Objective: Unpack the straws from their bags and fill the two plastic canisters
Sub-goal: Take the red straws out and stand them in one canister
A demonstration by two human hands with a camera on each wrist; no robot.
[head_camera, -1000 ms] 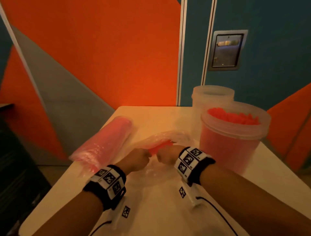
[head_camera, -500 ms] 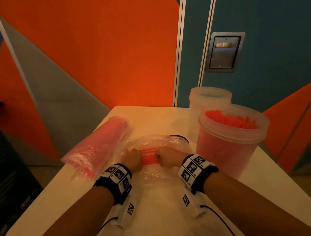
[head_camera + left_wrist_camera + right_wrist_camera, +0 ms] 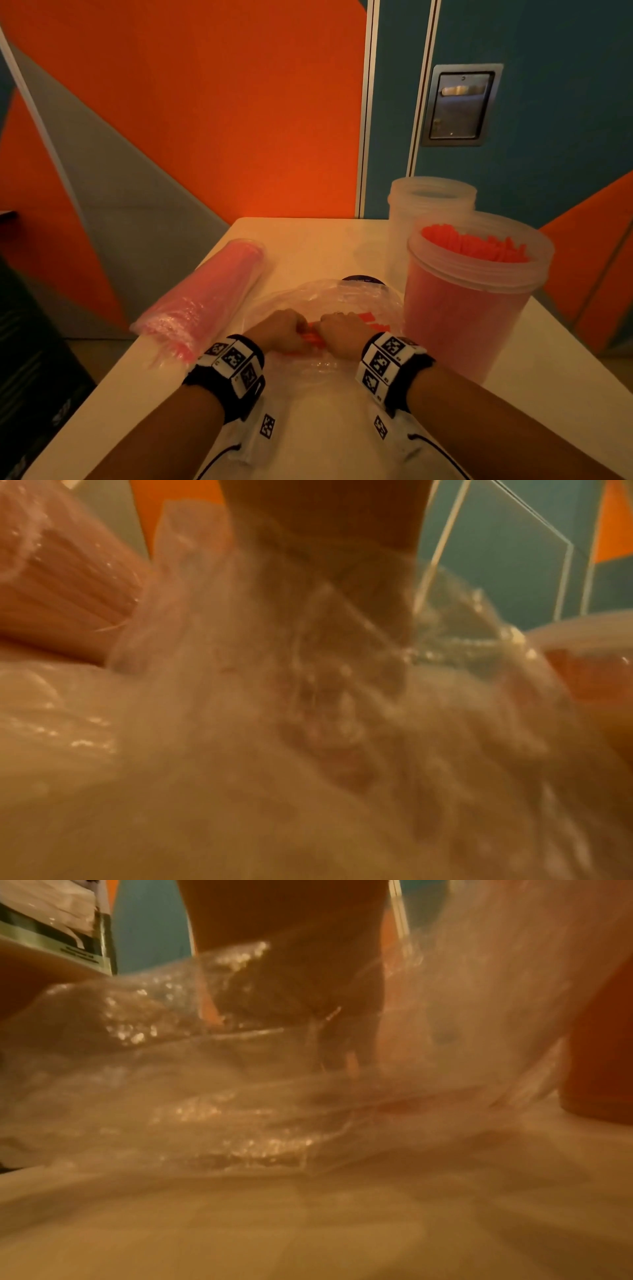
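Observation:
A small bundle of orange-red straws [image 3: 310, 337] lies on a crumpled clear plastic bag [image 3: 346, 298] at the table's middle. My left hand [image 3: 281, 330] and my right hand [image 3: 342, 334] both grip this bundle, fists nearly touching. The wrist views are blurred and show mostly clear plastic bag [image 3: 240, 696] film [image 3: 240, 1096]. A full sealed bag of pink straws [image 3: 205, 298] lies to the left. At the right stands a clear canister [image 3: 479, 274] packed with red straws. Behind it stands a second canister [image 3: 431, 205] that looks empty.
The white table [image 3: 325, 438] has its left edge close beside the sealed bag. A round dark object [image 3: 363, 280] peeks out behind the loose bag. An orange, grey and blue wall with a metal door plate [image 3: 460, 104] rises behind the table.
My two hands have closed in on each other along the straw bundle, so less of the straws shows between them. The loose bag has settled flatter on the table.

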